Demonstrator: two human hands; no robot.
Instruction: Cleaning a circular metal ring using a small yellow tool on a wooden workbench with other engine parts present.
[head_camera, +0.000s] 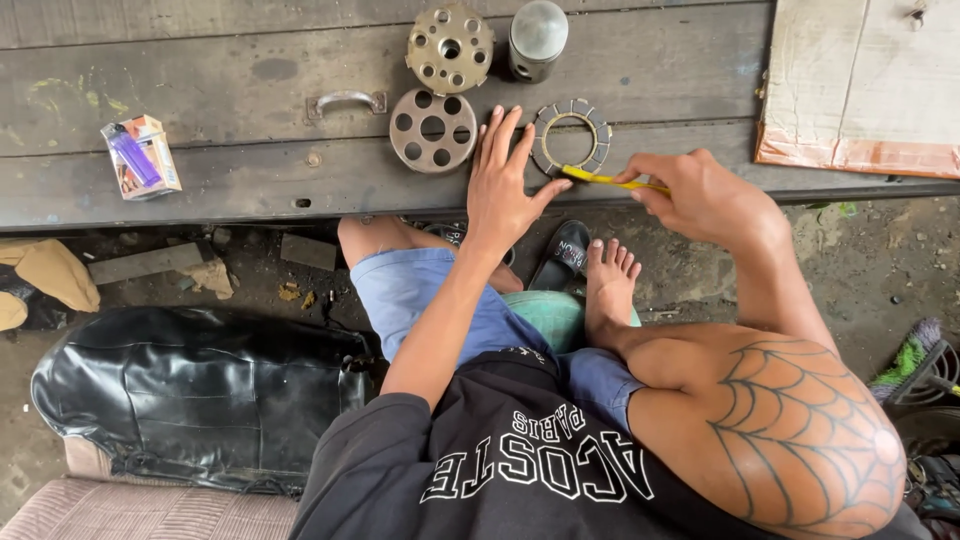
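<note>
A toothed ring-shaped clutch plate (571, 135) lies flat on a dark wooden bench (250, 100). My left hand (504, 185) rests palm-down beside it, thumb touching the ring's lower edge. My right hand (700, 195) grips a thin yellow-handled tool (605, 180) whose tip sits on the ring's lower rim. Left of the ring lie a round metal disc with holes (432, 130) and, above it, a drilled clutch hub (450, 47).
A grey metal cylinder part (537, 38) stands at the bench's far edge. A small packet with a purple lighter (140, 157) lies at left. Cardboard (860, 80) covers the right end. A black seat (190, 395) lies on the ground at left; a sandal (566, 255) is by my foot.
</note>
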